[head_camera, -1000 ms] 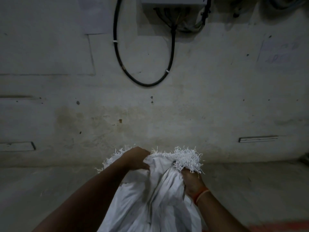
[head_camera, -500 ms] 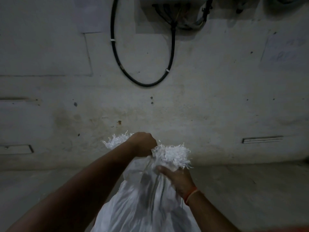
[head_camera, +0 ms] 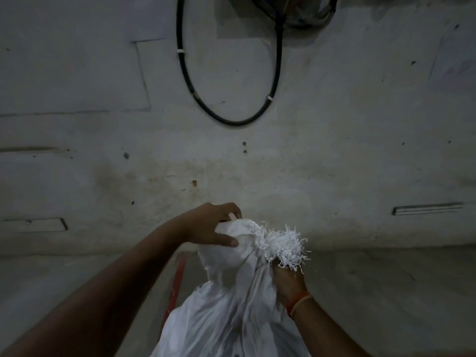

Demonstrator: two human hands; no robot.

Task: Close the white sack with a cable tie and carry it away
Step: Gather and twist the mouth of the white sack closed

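A white woven sack [head_camera: 226,313] stands upright right in front of me, its frayed top [head_camera: 280,244] bunched into a tuft that leans to the right. My left hand [head_camera: 208,225] lies over the rounded left shoulder of the sack, thumb stretched across the cloth and fingers curled over the top. My right hand [head_camera: 288,284], with an orange band at the wrist, grips the gathered neck just under the frayed tuft. I see no cable tie.
A stained concrete wall [head_camera: 334,150] rises close behind the sack, with a black cable loop [head_camera: 231,119] hanging on it. A red bar [head_camera: 177,279] shows on the floor left of the sack. Bare concrete floor [head_camera: 386,292] spreads to the right.
The frayed mouth, spread wide a second ago, is now gathered into one tuft at the right. My right hand has closed round the neck; my left hand moved from the rim onto the sack's left shoulder.
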